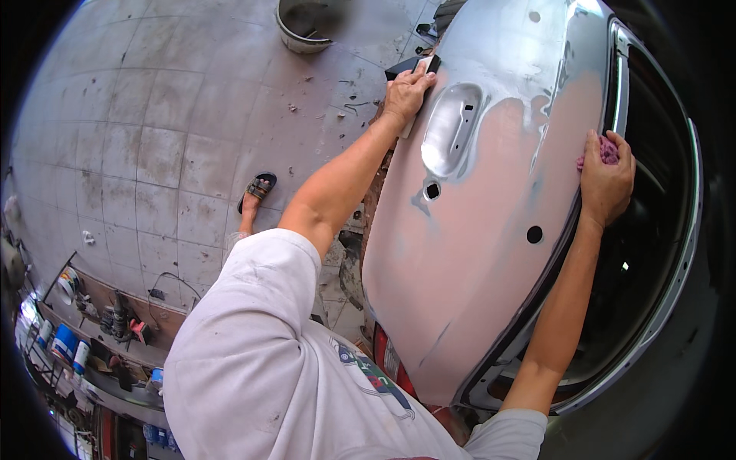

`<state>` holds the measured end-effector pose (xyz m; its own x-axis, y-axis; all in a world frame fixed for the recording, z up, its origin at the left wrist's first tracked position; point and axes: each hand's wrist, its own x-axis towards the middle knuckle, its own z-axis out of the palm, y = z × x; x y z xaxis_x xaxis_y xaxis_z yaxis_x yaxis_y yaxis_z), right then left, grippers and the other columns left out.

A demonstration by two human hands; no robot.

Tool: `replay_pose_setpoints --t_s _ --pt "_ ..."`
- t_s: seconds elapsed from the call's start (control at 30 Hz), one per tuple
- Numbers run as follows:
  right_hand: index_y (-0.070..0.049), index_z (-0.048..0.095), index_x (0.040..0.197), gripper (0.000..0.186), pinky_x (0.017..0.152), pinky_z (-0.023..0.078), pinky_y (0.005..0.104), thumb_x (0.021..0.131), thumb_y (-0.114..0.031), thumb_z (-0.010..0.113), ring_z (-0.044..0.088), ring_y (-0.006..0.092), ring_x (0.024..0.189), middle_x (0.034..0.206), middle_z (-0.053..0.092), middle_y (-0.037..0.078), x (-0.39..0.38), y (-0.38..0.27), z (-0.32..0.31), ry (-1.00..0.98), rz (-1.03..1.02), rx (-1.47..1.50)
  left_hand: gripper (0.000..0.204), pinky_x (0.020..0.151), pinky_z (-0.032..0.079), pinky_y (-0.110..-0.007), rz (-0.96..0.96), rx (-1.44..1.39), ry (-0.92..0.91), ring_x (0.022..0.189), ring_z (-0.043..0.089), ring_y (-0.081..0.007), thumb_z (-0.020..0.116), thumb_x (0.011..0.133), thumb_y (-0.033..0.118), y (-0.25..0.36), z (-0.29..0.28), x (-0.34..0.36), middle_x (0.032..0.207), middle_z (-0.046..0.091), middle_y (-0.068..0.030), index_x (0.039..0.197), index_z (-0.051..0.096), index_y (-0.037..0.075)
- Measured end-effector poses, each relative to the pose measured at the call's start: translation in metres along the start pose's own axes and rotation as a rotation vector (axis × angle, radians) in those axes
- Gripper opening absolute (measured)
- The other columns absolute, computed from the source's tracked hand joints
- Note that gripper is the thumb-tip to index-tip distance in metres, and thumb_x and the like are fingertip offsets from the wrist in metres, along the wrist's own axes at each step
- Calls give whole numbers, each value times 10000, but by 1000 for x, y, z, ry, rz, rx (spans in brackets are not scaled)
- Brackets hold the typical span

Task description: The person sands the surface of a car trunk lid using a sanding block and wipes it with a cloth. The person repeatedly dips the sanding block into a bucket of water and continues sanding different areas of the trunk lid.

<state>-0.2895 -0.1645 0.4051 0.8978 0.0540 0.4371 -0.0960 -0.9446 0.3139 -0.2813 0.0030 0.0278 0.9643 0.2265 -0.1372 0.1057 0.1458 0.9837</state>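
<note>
My left hand [409,93] is closed around a long, narrow sanding block [434,64], pale with a dark edge, along the left side of a car body panel [475,276]. Much of the block is under my fingers and palm. Pinkish filler coats most of the panel, with bare grey metal towards the far end. An oval recess [447,144] lies just right of my left hand. On the right, beside the window edge, my right hand [607,188] grips a crumpled purple-pink cloth [608,150], partly hidden by the fingers.
A dark glass window [636,291] borders the panel on the right. A red tail light [392,360] sits at its near end. On the tiled floor [161,153] stands a bucket [303,42]. Shelves with bottles and tools [115,322] are at lower left.
</note>
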Motion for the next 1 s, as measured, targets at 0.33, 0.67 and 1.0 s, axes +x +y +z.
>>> replay_pose_setpoints --t_s 0.33,0.67,1.0 --pt "-245 752 1283 465 957 601 487 933 -551 739 732 334 1173 1307 734 53 -5 9 1 -69 79 -49 370 1167 383 -438 148 270 -34 1414 541 -351 643 1043 312 16 -34 -177 1543 637 -143 1335 779 131" --pt "-288 746 1327 534 1013 576 494 908 -615 687 713 320 1240 1347 732 72 3 20 10 -98 125 -75 443 1130 406 -486 233 243 98 1348 562 -402 736 992 316 61 -42 -324 1472 657 -203 1375 748 93" --pt "-307 730 1381 604 1060 556 492 895 -662 684 693 321 1292 1385 728 72 12 17 15 -143 139 -93 474 1163 387 -507 34 231 109 1329 526 -410 708 1017 367 54 -44 -365 1561 556 -228 1426 729 129"
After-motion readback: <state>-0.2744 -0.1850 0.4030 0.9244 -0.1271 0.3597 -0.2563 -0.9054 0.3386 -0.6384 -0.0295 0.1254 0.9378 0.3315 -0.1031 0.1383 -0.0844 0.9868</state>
